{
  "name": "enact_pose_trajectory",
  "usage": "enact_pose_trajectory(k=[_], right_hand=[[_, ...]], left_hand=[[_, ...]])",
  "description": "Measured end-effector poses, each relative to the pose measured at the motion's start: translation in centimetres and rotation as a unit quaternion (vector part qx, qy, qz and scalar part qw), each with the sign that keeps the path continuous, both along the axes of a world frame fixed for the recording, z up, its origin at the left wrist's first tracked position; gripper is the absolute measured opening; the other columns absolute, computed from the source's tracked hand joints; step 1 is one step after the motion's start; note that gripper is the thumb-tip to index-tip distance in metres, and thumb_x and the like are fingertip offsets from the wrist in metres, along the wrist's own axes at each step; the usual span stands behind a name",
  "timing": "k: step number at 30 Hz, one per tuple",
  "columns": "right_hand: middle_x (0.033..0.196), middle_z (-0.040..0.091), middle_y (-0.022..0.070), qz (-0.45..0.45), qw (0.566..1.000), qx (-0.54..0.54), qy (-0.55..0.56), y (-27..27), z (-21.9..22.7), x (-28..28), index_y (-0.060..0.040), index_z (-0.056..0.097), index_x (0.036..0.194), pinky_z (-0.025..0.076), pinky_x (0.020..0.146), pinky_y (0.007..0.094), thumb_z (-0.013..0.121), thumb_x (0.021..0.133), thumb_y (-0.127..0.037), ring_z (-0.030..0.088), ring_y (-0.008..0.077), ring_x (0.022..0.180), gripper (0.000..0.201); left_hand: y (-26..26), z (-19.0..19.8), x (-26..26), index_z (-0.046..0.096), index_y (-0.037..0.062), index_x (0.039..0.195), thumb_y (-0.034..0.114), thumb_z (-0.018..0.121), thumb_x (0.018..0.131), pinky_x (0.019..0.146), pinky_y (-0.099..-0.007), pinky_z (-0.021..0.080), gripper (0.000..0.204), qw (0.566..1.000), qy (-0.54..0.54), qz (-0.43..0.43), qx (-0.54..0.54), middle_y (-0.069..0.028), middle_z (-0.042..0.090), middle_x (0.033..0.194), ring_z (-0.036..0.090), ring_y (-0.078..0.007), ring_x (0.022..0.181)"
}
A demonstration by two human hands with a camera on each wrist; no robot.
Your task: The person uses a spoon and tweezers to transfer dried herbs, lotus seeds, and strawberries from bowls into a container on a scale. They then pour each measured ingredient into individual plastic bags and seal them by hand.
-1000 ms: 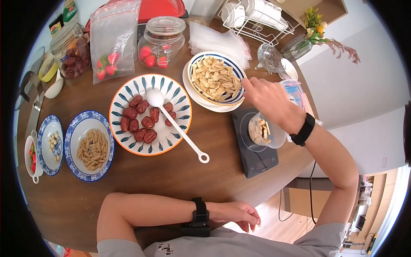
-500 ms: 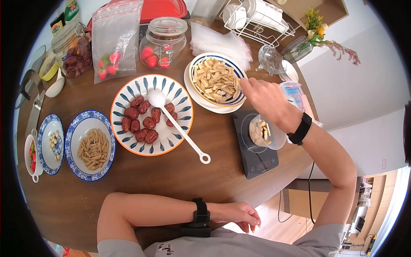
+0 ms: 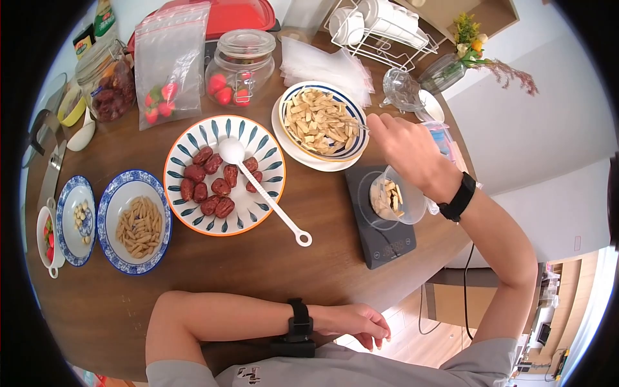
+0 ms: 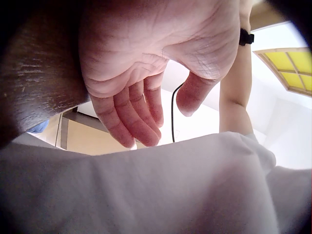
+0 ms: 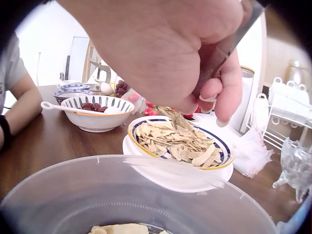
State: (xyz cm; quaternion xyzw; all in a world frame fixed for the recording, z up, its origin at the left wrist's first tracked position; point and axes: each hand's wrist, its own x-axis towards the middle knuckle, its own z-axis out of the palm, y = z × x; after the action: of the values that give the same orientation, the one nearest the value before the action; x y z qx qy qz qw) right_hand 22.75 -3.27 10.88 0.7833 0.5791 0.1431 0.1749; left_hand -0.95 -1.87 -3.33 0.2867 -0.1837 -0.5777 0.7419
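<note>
My right hand (image 3: pixel 409 149) grips metal tongs (image 5: pixel 224 56) over the near right rim of a blue-striped bowl (image 3: pixel 359 147) of pale dried slices (image 3: pixel 316 119). In the right wrist view the tongs' lower end is hidden behind the fingers, with slices right below them. Beneath the forearm, a clear plastic tub (image 3: pixel 412 205) with a few slices stands on a black kitchen scale (image 3: pixel 387 248). My left hand (image 3: pixel 354 322) hangs past the table edge near my shirt, fingers loosely bent and holding nothing, as the left wrist view also shows.
Left of the slices, a large plate (image 3: pixel 225 226) holds red dates and a white slotted spoon (image 3: pixel 274 206). Farther left are blue-patterned bowls (image 3: pixel 116 255). Behind stand a glass jar (image 3: pixel 242 64), a zip bag (image 3: pixel 171 64), a cup rack (image 3: pixel 393 51) and a glass vessel (image 3: pixel 403 87).
The head view has shifted slightly. My right hand, still gripping the tongs, has drawn slightly right relative to the bowl of slices. The left hand stays put.
</note>
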Motion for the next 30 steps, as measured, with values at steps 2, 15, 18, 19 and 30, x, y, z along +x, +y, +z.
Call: enact_pose_trajectory(k=[2,15,18,19,30], right_hand=[[0.080,0.059,0.0112,0.015,1.000,0.018,-0.010,-0.6,0.3,0.0,-0.0025,0.047,0.095,0.054,0.053,0.0353,0.058,0.081,-0.003,0.067,0.0276,0.068,0.017],[0.073,0.052,0.0062,-0.051,0.997,0.028,-0.055,-10.1,5.7,-5.4,-0.0058,0.047,0.089,0.049,0.048,0.0335,0.059,0.079,-0.002,0.060,0.0217,0.061,0.015],[0.072,0.052,0.0068,-0.064,0.996,0.039,-0.041,-11.4,5.5,-6.9,-0.0061,0.047,0.086,0.049,0.047,0.0333,0.060,0.079,-0.004,0.061,0.0218,0.063,0.015],[0.072,0.052,0.0068,-0.065,0.996,0.039,-0.041,-11.7,5.1,-7.1,-0.0061,0.047,0.086,0.049,0.047,0.0333,0.060,0.079,-0.004,0.061,0.0218,0.063,0.015],[0.072,0.060,0.0128,-0.188,0.946,0.119,0.235,-11.9,6.9,-4.9,-0.0025,0.056,0.093,0.047,0.059,0.0387,0.065,0.087,-0.016,0.061,0.0268,0.065,0.018]], left_hand=[[0.3,0.4,0.1,0.061,0.0052,0.112,0.030,0.060,0.095,0.081,-0.0220,0.047,0.030,1.000,0.002,-0.002,0.004,-0.0033,0.062,0.098,0.060,-0.0086,0.088],[0.0,0.2,0.0,0.058,0.0040,0.115,0.024,0.058,0.096,0.084,-0.0231,0.046,0.028,1.000,0.020,-0.002,0.009,-0.0027,0.061,0.100,0.057,-0.0094,0.089],[-0.1,-0.1,0.0,0.058,0.0035,0.115,0.024,0.058,0.096,0.084,-0.0236,0.046,0.028,1.000,0.028,-0.004,0.003,-0.0026,0.062,0.101,0.057,-0.0095,0.089],[0.0,0.0,0.0,0.058,0.0030,0.116,0.023,0.058,0.096,0.084,-0.0236,0.046,0.029,1.000,0.026,-0.004,0.008,-0.0026,0.062,0.101,0.057,-0.0096,0.089],[0.0,-0.1,0.0,0.057,0.0021,0.118,0.023,0.057,0.096,0.084,-0.0238,0.047,0.030,1.000,0.027,0.003,0.004,-0.0034,0.062,0.101,0.058,-0.0099,0.090]])
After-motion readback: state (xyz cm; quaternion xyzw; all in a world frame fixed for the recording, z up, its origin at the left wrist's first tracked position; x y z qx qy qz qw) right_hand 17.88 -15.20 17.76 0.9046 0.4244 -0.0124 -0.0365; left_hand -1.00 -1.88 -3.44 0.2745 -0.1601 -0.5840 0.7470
